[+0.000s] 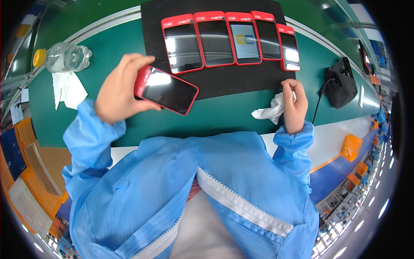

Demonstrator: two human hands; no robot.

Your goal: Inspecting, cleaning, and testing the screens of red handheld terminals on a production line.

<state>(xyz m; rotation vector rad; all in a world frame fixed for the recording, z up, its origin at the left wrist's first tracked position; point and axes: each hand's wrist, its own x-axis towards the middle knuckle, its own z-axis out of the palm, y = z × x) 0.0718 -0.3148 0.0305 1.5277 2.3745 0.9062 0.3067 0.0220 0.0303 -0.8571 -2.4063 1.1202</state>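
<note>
1. My left hand [118,88] is clenched around a red-cased handheld device with a dark glossy screen [166,90]. It is held tilted above the green work surface [215,116], fingers curled over its upper left end and thumb under its lower edge.
2. My right hand [294,105] is closed on a crumpled white cloth [269,111], which trails out to the left of that grip and rests on the green surface.
3. Just beyond the held device lies a black rectangular mat [233,82]. On it sit five more red-cased devices in a row [230,41], side by side and face up. Four screens are dark; the middle-right one is lit, with pale blue and yellow patches.
4. My judgement: the cloth and device are apart, so wiping is not under way now. One unit is in hand and five are on the mat; I cannot tell which of those are already cleaned.
5. Far left of the left grip, a clear crushed plastic bottle with a yellow cap [64,57] lies on its side. A second white cloth [68,88] lies just below it.
6. To the right of the right grip, a black pouch with a cable [340,84] rests near the bench edge.
7. Further right and lower, an orange box-like object [351,146] sits at the pale border. Any label on it is too small to make out.
</note>
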